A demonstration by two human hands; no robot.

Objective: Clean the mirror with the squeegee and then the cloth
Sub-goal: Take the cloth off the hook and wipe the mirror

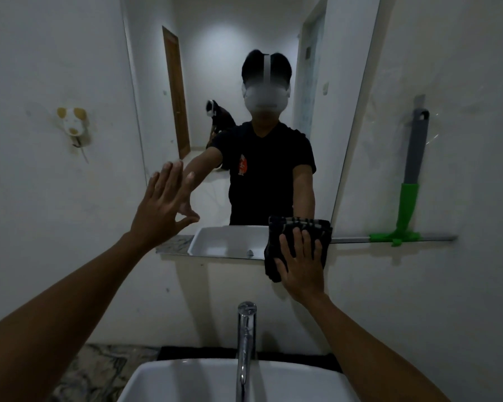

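Observation:
A tall frameless mirror (215, 68) hangs on the white wall above the sink. My right hand (301, 265) presses a dark folded cloth (299, 230) flat against the mirror's lower right corner, partly over its bottom edge. My left hand (164, 206) is open, fingers spread, with its palm on or very near the mirror's left edge. The squeegee (413, 181), with a grey handle, green neck and long blade, hangs on the wall to the right of the mirror, held by neither hand.
A white basin (169, 381) with a chrome tap (246, 338) stands right below me on a marbled counter (99, 369). A small wall hook (73, 123) sits left of the mirror. The mirror reflects me, a second person crouching and a wooden door.

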